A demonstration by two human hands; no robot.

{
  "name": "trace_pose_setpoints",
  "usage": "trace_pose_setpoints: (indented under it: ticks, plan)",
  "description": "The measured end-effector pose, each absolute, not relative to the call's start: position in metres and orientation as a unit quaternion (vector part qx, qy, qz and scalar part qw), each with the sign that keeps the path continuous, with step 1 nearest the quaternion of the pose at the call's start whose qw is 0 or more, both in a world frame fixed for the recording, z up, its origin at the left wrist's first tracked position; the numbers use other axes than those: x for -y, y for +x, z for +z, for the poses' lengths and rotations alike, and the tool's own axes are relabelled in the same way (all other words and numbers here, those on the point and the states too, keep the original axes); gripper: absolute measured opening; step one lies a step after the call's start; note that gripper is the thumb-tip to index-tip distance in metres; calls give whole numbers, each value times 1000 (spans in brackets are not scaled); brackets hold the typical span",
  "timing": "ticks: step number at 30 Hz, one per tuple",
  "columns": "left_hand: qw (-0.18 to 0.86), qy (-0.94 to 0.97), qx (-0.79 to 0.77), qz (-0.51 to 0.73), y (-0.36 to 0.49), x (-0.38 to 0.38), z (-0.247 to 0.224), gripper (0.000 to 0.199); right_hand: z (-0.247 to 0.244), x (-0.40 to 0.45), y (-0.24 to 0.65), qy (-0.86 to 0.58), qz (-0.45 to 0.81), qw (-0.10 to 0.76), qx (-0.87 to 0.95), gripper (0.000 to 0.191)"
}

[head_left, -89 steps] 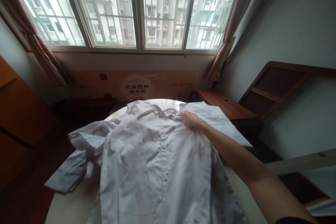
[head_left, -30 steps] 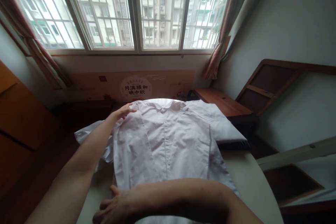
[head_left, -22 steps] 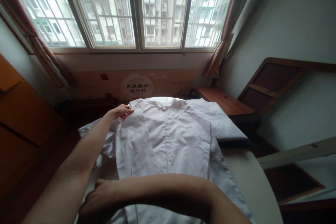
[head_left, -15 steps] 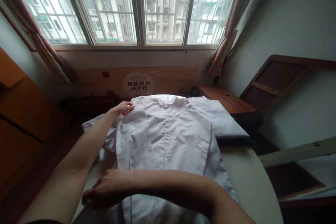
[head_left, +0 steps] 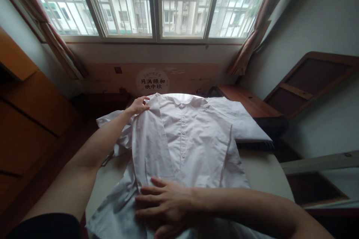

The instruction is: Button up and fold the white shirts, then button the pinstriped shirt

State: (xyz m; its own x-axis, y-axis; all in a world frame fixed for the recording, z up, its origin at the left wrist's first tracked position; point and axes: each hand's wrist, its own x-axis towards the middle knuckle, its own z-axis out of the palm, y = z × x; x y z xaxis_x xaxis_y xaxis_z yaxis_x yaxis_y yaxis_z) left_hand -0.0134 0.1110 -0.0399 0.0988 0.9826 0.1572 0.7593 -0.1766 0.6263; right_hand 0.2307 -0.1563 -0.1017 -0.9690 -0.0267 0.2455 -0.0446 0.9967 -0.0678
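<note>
A white buttoned shirt (head_left: pixel 196 138) lies spread over a round pale table (head_left: pixel 263 168), its collar toward the window. At the shirt's left shoulder edge, my left hand (head_left: pixel 139 105) rests with its thumb and fingers apart on the cloth. My right hand (head_left: pixel 165 205) lies palm down with fingers spread on the lower left part of the shirt. The left panel has a long fold along it. Beyond my left forearm the left sleeve (head_left: pixel 109 118) is crumpled; the right sleeve (head_left: pixel 249 125) extends flat to the right.
Under the right sleeve a dark, ridged-edged thing (head_left: pixel 255 145) sticks out. A brown wooden bench (head_left: pixel 246 101) stands behind at the right, orange cabinets (head_left: pixel 36 112) at the left. A barred window (head_left: pixel 157 3) with curtains is ahead.
My right hand has moved right from the shirt's lower left side and its fingers have spread flat on the cloth. The lower left part of the shirt now lies further out over the table.
</note>
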Motion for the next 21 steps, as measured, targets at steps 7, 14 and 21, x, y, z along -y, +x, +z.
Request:
trace_pose_setpoints:
  ticks: [7,14,21]
  plan:
    - [100,719,-635,263,2,-99,-40,47,-103,169,233,51,84,128,987,56]
    - [-64,742,-641,187,9,17,-16,36,-97,163,238,-82,155,144,974,45]
    - [228,785,-556,-148,-21,146,-43,45,-108,154,245,-270,206,195,920,41]
